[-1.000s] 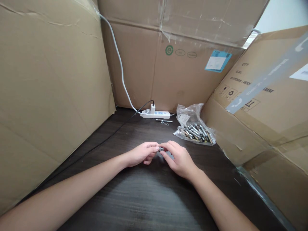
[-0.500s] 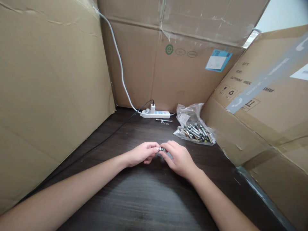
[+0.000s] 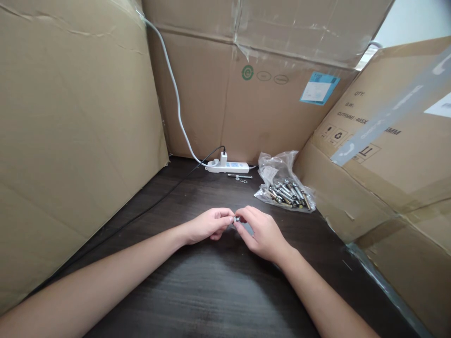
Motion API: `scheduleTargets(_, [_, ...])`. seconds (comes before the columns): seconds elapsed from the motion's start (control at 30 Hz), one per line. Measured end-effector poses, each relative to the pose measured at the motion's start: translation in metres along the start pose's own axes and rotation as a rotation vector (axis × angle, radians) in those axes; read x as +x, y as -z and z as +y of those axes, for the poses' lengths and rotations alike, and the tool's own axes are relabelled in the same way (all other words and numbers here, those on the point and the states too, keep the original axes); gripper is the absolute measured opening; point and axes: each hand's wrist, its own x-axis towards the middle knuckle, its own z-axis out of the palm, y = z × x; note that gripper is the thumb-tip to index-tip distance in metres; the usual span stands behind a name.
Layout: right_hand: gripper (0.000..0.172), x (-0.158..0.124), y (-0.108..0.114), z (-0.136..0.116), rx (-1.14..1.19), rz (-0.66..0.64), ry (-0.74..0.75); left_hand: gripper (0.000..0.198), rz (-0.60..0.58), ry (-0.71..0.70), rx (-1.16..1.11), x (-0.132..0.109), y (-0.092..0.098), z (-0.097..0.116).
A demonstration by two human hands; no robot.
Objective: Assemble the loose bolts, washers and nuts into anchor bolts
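Between the fingertips of both hands is a small shiny metal nut (image 3: pixel 237 219), mostly covered by the fingers. My left hand (image 3: pixel 213 224) pinches it from the left, thumb on top and the other fingers curled under. From the right, my right hand (image 3: pixel 260 230) grips the same piece with thumb and index finger. Whether the nut sits on a bolt hidden in the left fingers cannot be made out. Beyond the hands, a metal bolt (image 3: pixel 240 176) lies on the table with several small washers (image 3: pixel 241 180) just in front of it.
A clear plastic bag (image 3: pixel 269 176) of metal expansion bolts (image 3: pixel 291 193) lies at the right rear of the dark table (image 3: pixel 197 291). Behind stands a white power strip (image 3: pixel 229 167) with a plugged-in charger and black cable (image 3: pixel 169 191). Large cardboard boxes (image 3: pixel 81 117) enclose three sides.
The metal piece between the fingertips looks slightly turned, and the right thumb and index finger have shifted a little around it. Both arms stay in place.
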Motion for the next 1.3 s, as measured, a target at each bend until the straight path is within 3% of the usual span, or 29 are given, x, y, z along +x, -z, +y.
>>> scheduleTargets(0.4, [0.027, 0.0012, -0.0068, 0.0035, 0.012, -0.054, -0.035, 0.037, -0.008, 0.0, 0.068, 0.0008, -0.0008, 0.0003])
scheduleTargets(0.7, [0.012, 0.0004, -0.0016, -0.0022, 0.081, -0.023, -0.051, 0.038, -0.006, -0.001, 0.058, 0.0001, -0.0009, 0.0009])
scheduleTargets(1.0, [0.027, 0.0008, -0.005, 0.0011, 0.074, -0.063, -0.088, 0.035, -0.012, -0.006, 0.078, -0.0001, -0.0009, 0.0008])
scheduleTargets(1.17, [0.007, -0.0002, -0.0011, -0.0016, 0.106, -0.014, -0.088, 0.034, -0.008, 0.012, 0.033, -0.0008, -0.0004, 0.001])
scheduleTargets(1.3, [0.008, -0.0006, -0.0002, -0.0014, 0.106, -0.001, -0.062, 0.034, -0.018, 0.022, 0.018, -0.001, -0.0004, 0.0018])
